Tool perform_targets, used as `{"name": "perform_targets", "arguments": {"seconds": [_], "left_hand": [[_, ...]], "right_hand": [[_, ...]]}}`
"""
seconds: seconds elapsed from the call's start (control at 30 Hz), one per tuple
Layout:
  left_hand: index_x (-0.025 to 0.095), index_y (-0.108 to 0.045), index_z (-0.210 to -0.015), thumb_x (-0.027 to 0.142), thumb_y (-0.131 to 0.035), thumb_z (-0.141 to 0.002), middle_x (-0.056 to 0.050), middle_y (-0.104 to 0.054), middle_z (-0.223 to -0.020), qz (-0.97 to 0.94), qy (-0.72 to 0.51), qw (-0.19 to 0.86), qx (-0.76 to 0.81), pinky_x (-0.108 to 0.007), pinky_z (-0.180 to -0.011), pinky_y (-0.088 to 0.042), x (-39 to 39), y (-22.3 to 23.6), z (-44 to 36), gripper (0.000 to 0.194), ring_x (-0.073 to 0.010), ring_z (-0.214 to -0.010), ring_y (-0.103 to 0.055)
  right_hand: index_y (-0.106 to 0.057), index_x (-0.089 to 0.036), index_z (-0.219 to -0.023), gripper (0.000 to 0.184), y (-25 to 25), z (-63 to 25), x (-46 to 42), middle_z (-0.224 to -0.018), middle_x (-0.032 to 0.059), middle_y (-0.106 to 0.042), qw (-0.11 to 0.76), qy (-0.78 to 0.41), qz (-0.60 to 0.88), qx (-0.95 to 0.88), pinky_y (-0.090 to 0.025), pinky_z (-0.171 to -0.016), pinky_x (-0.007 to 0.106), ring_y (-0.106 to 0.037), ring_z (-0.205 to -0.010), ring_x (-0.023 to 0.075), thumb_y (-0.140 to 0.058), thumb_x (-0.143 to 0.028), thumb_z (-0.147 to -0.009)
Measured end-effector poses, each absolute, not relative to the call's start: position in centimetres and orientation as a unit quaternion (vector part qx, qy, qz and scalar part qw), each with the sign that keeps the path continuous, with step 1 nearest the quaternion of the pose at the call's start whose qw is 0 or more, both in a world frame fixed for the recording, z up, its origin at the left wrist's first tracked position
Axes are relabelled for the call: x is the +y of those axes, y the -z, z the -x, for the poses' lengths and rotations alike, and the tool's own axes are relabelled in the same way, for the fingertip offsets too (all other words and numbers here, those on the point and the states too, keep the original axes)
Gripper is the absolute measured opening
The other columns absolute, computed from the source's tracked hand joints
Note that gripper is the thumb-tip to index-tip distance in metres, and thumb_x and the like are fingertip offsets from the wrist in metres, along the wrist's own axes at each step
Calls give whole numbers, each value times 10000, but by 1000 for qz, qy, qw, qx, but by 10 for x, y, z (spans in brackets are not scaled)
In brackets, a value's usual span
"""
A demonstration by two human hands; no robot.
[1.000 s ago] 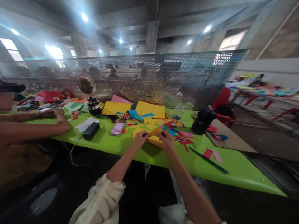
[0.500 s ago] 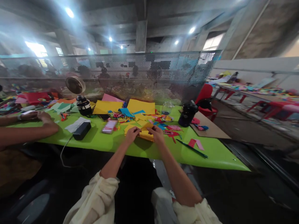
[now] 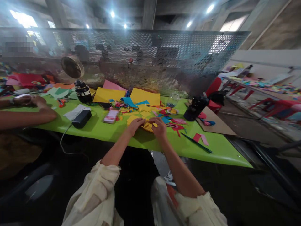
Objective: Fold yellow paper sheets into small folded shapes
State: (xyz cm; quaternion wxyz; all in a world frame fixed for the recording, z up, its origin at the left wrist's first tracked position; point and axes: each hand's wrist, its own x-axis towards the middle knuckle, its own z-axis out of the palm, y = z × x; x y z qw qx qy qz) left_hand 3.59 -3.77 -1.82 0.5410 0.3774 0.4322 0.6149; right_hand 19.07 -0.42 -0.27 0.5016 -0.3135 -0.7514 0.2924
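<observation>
Both hands, left hand [image 3: 135, 124] and right hand [image 3: 160, 125], have their grip pinched on the small folded yellow paper piece [image 3: 148, 126] at the green bench [image 3: 117, 133] edge (looks light, floppy, crease-prone, so I'd pinch the folded edges).

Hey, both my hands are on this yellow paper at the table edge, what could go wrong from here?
The yellow paper sits near the green table edge under your left hand and right hand; it might slip off. The scrap pile beside it could snag or get swept away. The green stick near your right arm may get knocked off.
</observation>
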Motion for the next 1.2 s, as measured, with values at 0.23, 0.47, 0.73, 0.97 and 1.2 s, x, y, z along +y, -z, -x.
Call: {"name": "perform_targets", "arguments": {"seconds": [0.23,0.47,0.73,0.97,1.2], "left_hand": [[177,-497,-667,387,-819,-653,57,-551,-588,-332,-629,568,414,-207,-569,-434,-39,18,-34,384,-80,-550,-533],[155,-547,-728,312,-826,-669,52,-600,-651,-333,-631,572,404,-210,-628,-449,-40,23,-32,326,-71,-577,-550],[155,-561,-748,302,-851,-643,55,-619,-640,-341,-621,578,405,-202,-576,-430,-39,23,-29,342,-69,-552,-562],[141,-560,-739,315,-866,-630,58,-601,-606,-378,-625,547,408,-201,-557,-398,-39,27,-31,368,-65,-532,-542],[137,-601,-772,367,-820,-681,37,-611,-644,-429,-593,558,392,-226,-605,-426,-41,27,-31,330,-83,-572,-556]], "right_hand": [[-730,-237,-898,222,5,-197,-8,-1004,63,-689,452,-227,270,-819,-466,-951,410,-621,-995,241,-567,-166,-765],[-736,-222,-868,167,7,-193,-10,-935,60,-698,440,-232,273,-824,-496,-858,387,-628,-884,228,-613,-178,-764],[-731,-243,-816,68,9,-191,-9,-892,39,-683,464,-248,239,-816,-508,-815,377,-632,-846,209,-684,-230,-769],[-663,-215,-727,169,13,-187,-6,-732,13,-656,471,-316,306,-765,-496,-679,318,-585,-684,163,-731,-369,-739],[-619,-206,-693,250,15,-187,-4,-644,-1,-627,476,-343,362,-724,-471,-590,295,-545,-593,144,-747,-420,-683]]}}
